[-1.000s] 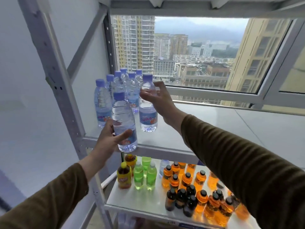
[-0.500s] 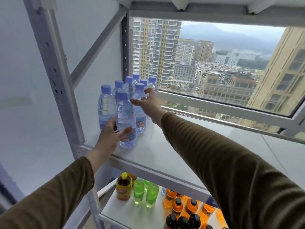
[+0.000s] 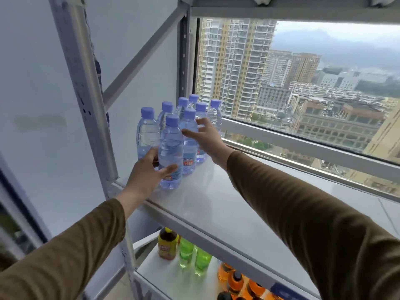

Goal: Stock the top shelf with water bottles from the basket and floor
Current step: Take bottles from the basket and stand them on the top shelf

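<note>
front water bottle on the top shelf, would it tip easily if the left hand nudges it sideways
Probably somewhat: the front bottle is tall and narrow, standing upright on a smooth shelf. It looks full, so likely fairly heavy and steadier. The left hand holds it low, which should slide rather than topple it.

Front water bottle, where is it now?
Head view: the front water bottle stands at the top shelf's left end, ahead of the cluster, with the left hand around it.
</note>
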`<act>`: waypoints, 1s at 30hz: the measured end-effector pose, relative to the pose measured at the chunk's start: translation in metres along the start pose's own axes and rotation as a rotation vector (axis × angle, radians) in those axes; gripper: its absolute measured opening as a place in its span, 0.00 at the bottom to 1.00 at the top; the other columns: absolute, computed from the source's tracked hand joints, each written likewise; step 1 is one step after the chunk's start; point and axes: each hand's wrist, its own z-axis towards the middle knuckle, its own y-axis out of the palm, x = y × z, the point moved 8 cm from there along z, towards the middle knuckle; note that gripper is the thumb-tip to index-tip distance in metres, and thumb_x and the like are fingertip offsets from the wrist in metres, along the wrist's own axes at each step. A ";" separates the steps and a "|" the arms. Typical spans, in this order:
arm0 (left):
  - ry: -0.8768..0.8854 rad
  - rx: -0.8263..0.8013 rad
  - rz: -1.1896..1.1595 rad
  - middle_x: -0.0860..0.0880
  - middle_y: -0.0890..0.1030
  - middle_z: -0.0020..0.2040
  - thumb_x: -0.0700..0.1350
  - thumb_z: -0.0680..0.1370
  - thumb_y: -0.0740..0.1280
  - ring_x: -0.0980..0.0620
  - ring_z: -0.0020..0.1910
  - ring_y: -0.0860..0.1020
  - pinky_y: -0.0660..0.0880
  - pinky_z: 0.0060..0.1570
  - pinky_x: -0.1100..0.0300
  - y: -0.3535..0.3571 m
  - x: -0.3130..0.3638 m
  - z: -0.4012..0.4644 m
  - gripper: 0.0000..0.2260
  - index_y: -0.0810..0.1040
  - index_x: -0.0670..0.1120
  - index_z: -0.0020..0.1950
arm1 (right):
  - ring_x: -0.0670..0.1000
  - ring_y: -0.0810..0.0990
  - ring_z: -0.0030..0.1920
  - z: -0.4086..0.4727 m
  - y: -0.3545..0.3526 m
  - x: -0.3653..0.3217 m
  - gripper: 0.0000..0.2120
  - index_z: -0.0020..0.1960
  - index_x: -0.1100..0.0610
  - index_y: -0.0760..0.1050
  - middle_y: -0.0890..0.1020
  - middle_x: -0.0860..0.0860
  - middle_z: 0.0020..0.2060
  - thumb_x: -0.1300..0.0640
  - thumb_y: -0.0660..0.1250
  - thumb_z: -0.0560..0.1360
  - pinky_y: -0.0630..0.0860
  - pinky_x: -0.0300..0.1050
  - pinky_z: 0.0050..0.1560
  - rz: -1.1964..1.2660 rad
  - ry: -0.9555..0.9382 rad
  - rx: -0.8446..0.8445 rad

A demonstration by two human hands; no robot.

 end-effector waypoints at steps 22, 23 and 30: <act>-0.006 0.028 -0.008 0.54 0.83 0.62 0.58 0.77 0.71 0.55 0.60 0.81 0.77 0.63 0.47 0.005 -0.011 -0.004 0.21 0.74 0.56 0.69 | 0.57 0.80 0.57 -0.007 -0.005 -0.006 0.25 0.65 0.50 0.71 0.78 0.54 0.61 0.45 0.75 0.73 0.81 0.62 0.56 -0.147 -0.044 0.137; -0.015 0.058 -0.015 0.54 0.84 0.60 0.56 0.77 0.72 0.55 0.59 0.82 0.77 0.63 0.48 0.003 -0.010 -0.006 0.20 0.76 0.55 0.67 | 0.57 0.80 0.59 -0.009 -0.005 -0.005 0.25 0.67 0.51 0.71 0.77 0.55 0.62 0.48 0.75 0.74 0.81 0.62 0.58 -0.130 -0.036 0.123; -0.038 0.201 0.026 0.48 0.82 0.60 0.48 0.76 0.74 0.48 0.58 0.80 0.77 0.61 0.50 -0.005 -0.008 -0.031 0.19 0.76 0.46 0.65 | 0.52 0.77 0.61 -0.054 -0.021 0.006 0.24 0.70 0.55 0.69 0.77 0.53 0.63 0.56 0.72 0.77 0.77 0.52 0.64 -0.171 -0.051 0.147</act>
